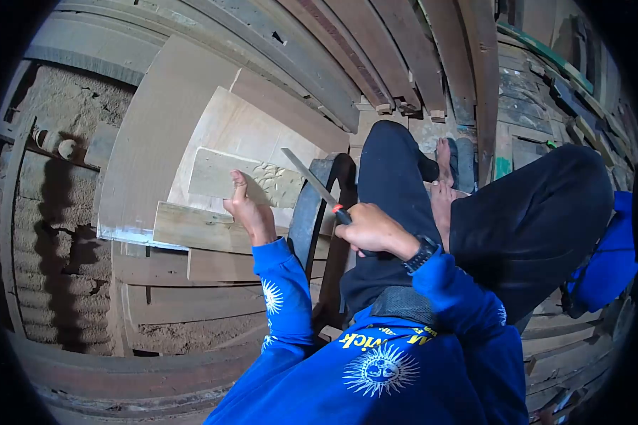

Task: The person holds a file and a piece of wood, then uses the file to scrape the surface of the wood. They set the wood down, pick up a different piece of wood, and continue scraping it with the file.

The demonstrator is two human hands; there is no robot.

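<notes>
In my right hand (372, 228) is a file (308, 176) with a long grey blade and a black and orange handle. My fingers wrap round the handle, and the blade points up and to the left, its tip near the carved end of a short wooden board (216, 176). That pale board has a leafy relief cut into its right part. My left hand (250, 214) grips its near edge, thumb on top and the other fingers mostly hidden. Close to the board's right end stands a dark curved support (312, 205).
Larger wooden panels (145, 134) and a loose plank (205, 228) lie around and under the carved board. Long timber beams (376, 49) run along the top. My legs (397, 170) are to the right, with a blue cloth item (609, 255) beyond them. Stacked wood (581, 106) fills the far right.
</notes>
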